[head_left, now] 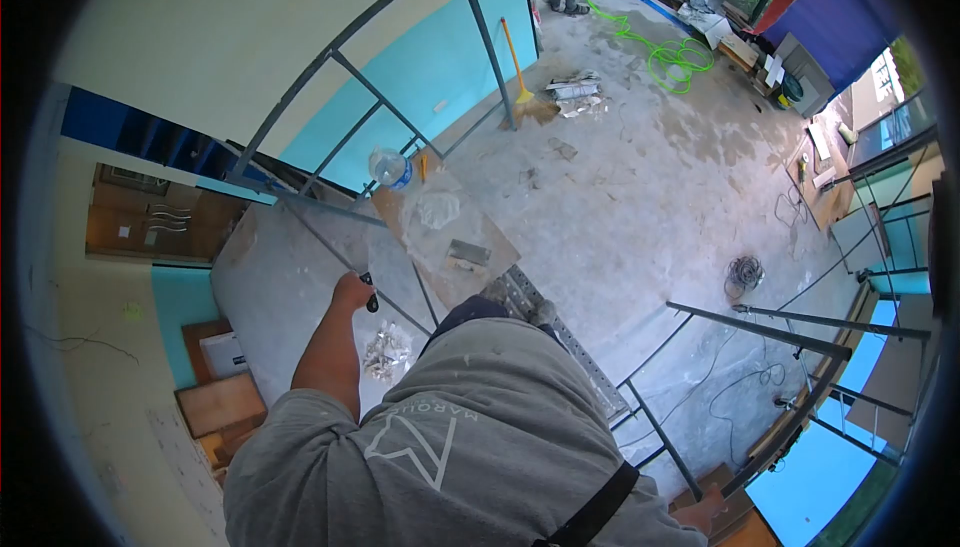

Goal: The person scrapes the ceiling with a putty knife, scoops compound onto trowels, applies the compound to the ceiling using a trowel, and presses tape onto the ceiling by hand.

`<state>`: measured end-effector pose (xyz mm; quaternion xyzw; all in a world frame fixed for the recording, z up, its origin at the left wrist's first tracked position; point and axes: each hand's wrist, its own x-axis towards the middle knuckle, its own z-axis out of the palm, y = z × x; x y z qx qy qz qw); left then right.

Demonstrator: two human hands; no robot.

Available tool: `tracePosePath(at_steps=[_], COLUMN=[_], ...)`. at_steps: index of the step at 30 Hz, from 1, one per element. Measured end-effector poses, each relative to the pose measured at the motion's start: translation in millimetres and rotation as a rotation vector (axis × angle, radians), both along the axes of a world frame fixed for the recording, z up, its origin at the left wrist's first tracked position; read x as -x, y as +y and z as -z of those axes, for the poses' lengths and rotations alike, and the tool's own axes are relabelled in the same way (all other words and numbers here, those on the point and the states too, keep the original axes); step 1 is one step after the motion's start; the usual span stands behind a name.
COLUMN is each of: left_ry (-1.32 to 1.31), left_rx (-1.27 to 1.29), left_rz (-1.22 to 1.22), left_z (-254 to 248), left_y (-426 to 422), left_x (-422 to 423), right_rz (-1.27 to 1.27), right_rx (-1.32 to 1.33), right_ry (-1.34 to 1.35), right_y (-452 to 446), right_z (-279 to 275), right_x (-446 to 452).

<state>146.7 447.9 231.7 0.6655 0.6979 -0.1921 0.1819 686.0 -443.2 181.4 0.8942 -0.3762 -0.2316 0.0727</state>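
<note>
The left hand [350, 293], near 8 o'clock, has its fingers closed around a black tool [371, 301], which shows at the hand's right edge. The right hand [703, 512], near 5 o'clock, is at the low end of a dark metal frame [672, 455]; I cannot tell if its fingers are wide or narrow. Toward 11 o'clock, a board [412, 247] carries a flat grey piece [470, 251] and whitish material [438, 210]. A clear bottle [390, 167] is at its far end.

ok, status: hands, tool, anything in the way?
Left hand holds black-handled tool, working end unclear. Right hand at scaffold frame. Brace looks close to left hand.
</note>
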Motion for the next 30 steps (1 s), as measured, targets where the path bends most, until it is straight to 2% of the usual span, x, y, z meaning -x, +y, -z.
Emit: tracePosePath(at_steps=[3,7,9,12,15,16,24,30], left_ry=[0.029,-0.063,-0.067,-0.007,-0.133,-0.130,0.000,0.000], left_rx=[-0.018,0.080,0.108,0.006,0.069,0.053,0.008,0.083], left_rz=[0.037,-0.065,-0.060,0.048,-0.111,-0.081,0.143,0.088], left_z=[-2,11,-8,3,4,9,11,-8], left_y=[-10,-9,-10,4,12,13,12,17], left_x=[-4,7,-9,-6,-12,-13,-20,-12], right_rz=[0.014,0.038,0.063,0.110,0.120,0.122,0.081,0.005], right_rx=[0.002,-0.006,-0.009,0.008,-0.050,-0.045,-0.063,-0.138], right_ry=[-0.027,-0.080,-0.108,-0.177,-0.421,-0.459,-0.367,-0.327], right_y=[10,17,18,23,38,44,48,57], right_z=[-12,-17,-15,-24,-41,-43,-49,-36], right_x=[8,12,16,22,27,29,44,44])
